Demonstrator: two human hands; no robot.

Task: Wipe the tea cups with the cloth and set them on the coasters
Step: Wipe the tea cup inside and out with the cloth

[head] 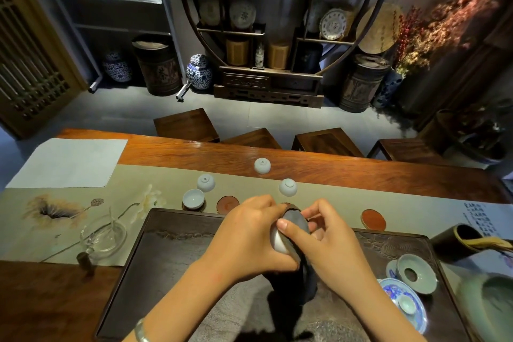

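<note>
Two hands meet over the dark tray (172, 258), mid-wipe. Left hand (247, 233) cups a white tea cup (279, 240); right hand (330, 239) pinches the dark cloth (295, 226) around it. Next, probably, set it on the empty coaster (227, 204) at eleven o'clock; three upturned cups wait beyond.

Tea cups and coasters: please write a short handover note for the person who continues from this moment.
Left hand holds a small white porcelain tea cup; right hand rubs it with the dark grey cloth.
Done: one white cup stands upright on a coaster.
Left: three white cups lie upside down; round red coasters are free.
</note>
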